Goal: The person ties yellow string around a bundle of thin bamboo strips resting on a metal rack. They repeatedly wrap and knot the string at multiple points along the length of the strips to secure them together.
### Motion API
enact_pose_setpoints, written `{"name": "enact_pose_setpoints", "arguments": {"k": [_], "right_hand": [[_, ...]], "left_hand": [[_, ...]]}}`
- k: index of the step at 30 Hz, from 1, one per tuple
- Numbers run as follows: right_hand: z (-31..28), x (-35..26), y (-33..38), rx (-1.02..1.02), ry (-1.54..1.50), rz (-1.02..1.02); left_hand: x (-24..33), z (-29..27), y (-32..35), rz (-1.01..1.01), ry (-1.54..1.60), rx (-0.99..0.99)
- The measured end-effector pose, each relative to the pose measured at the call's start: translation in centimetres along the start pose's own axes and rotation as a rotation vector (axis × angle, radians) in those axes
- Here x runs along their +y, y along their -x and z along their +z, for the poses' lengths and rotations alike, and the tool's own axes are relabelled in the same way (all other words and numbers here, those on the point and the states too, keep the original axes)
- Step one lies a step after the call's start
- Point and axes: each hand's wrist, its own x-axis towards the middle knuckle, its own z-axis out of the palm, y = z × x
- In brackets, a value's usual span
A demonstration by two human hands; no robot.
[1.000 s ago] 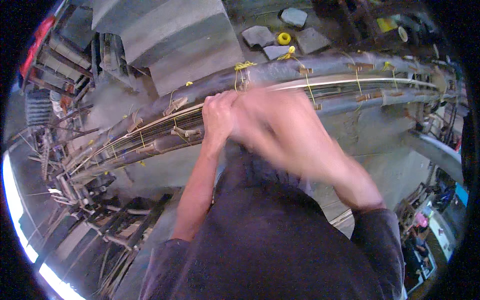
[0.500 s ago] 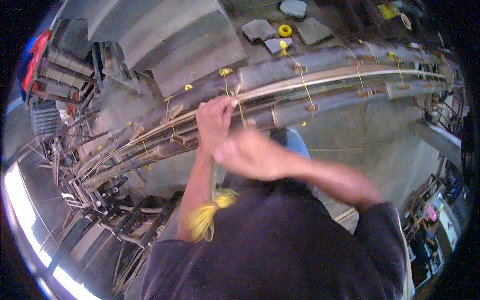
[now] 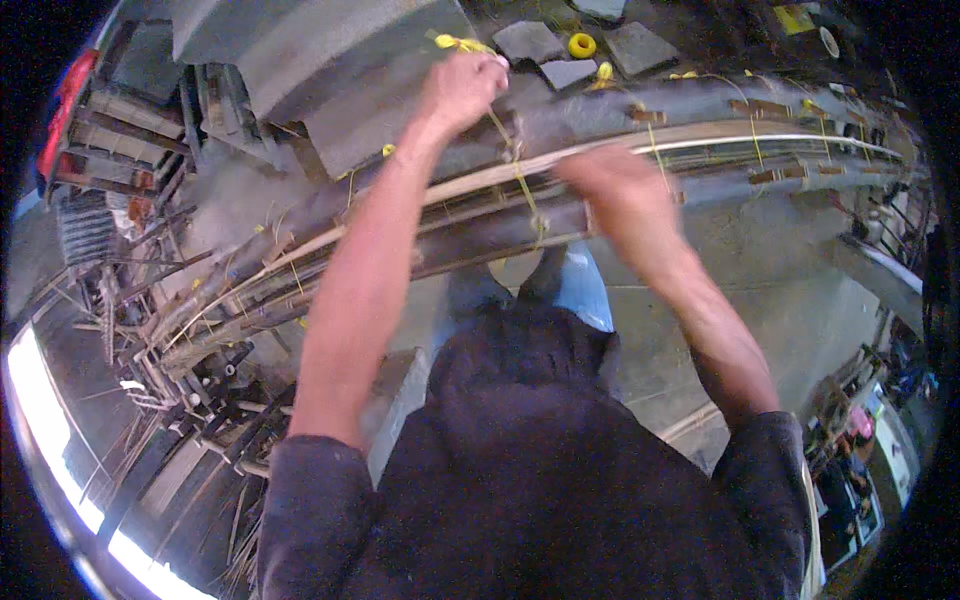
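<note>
My left hand (image 3: pixel 460 95) is raised past the far pole, its fingers closed on yellow string (image 3: pixel 465 44) that bunches up beyond the knuckles. From that hand a taut strand runs down to the long pale strips (image 3: pixel 545 163) and crosses them to the near pole (image 3: pixel 470 246). My right hand (image 3: pixel 622 190) hovers by the strips, right of the strand, its fingers curled downward and smeared by motion. Whether it holds anything is not visible. Further yellow ties (image 3: pixel 655 145) circle the strips and poles at intervals.
A large grey curved slab (image 3: pixel 340 90) stands beyond the poles at the left. Flat stones (image 3: pixel 640 48) and a yellow ring-shaped roll (image 3: pixel 581 45) lie at the far side. Wooden frames (image 3: pixel 130 130) crowd the left, and clutter (image 3: pixel 870 440) fills the right edge.
My left hand has gone up and away across the far pole, and the yellow string bundle has shifted from beside my left forearm to that hand. My right hand has moved right, apart from the left.
</note>
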Motion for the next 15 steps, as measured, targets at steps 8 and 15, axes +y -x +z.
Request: {"name": "enact_pose_setpoints", "arguments": {"k": [8,15], "right_hand": [[2.5,-14.5,11.8,-0.376,-0.807,0.922],[16.9,-18.7,4.9,-0.239,-0.499,0.345]], "left_hand": [[-13.6,-14.5,12.2,0.082,0.120,0.343],[-11.8,-10.7,18.7,0.137,-0.111,0.173]]}}
